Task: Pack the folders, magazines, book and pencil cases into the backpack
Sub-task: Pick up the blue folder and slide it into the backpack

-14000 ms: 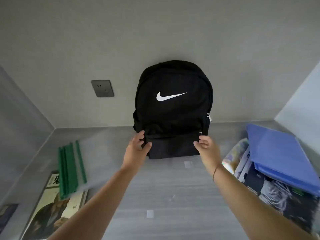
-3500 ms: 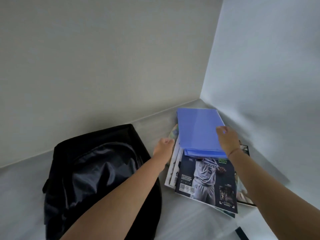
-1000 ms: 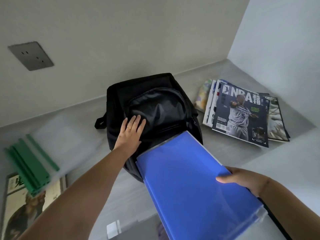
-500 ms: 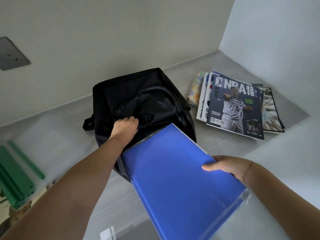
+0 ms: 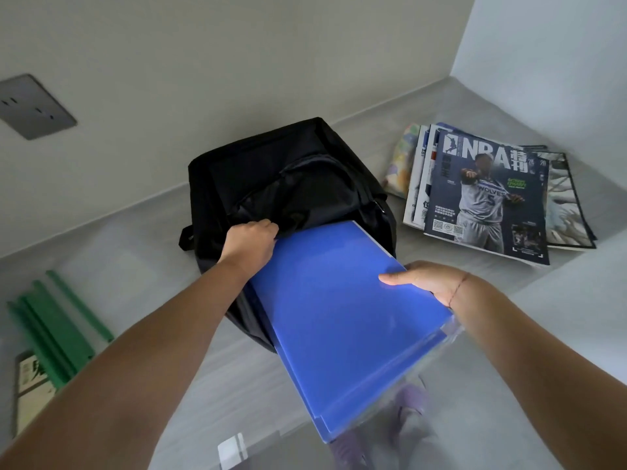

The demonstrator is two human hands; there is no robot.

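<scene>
Sliding deeper, blue folders (image 5: 342, 307) now enter the backpack (image 5: 288, 178) mouth.

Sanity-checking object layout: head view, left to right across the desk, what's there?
Green folders → left hand gripping the opening of the black backpack → blue folders, front edge at the backpack's mouth → right hand holding them → magazine stack.

Your left hand (image 5: 249, 244) hides its fingertips inside the backpack (image 5: 288, 184) opening, and the blue folders' (image 5: 342, 317) far edge is lost there too. Only your right hand's (image 5: 429, 281) thumb shows; its other fingers lie under the folders. The left edge cuts off the book (image 5: 32, 385) and wall socket (image 5: 32, 106).
</scene>
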